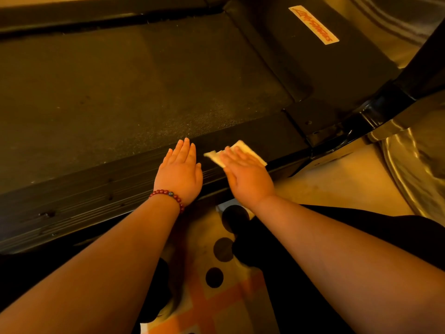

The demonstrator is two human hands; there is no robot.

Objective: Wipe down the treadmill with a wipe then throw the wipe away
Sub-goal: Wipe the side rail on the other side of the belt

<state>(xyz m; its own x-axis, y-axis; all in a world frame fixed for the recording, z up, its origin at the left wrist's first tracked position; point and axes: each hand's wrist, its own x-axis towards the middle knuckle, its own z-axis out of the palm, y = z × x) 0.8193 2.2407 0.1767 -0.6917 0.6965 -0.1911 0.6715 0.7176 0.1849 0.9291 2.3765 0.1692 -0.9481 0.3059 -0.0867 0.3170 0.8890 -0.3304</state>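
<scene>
Both hands flat on the treadmill's (134, 75) near side rail (79, 196), fingers straight. My right hand (245, 171) presses the wipe (250, 150) onto the rail; the wipe sticks out past my fingertips and to either side of them. My left hand (180, 171) lies palm down just beside it, apart from the wipe, holding nothing. Red bead bracelet (168, 195) on my left wrist. Belt (144, 92) is beyond the rail.

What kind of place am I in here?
Likely a home exercise spot: a treadmill fills the view, dark belt and ribbed side rail, and a dotted, patterned rug lies beside it.
</scene>
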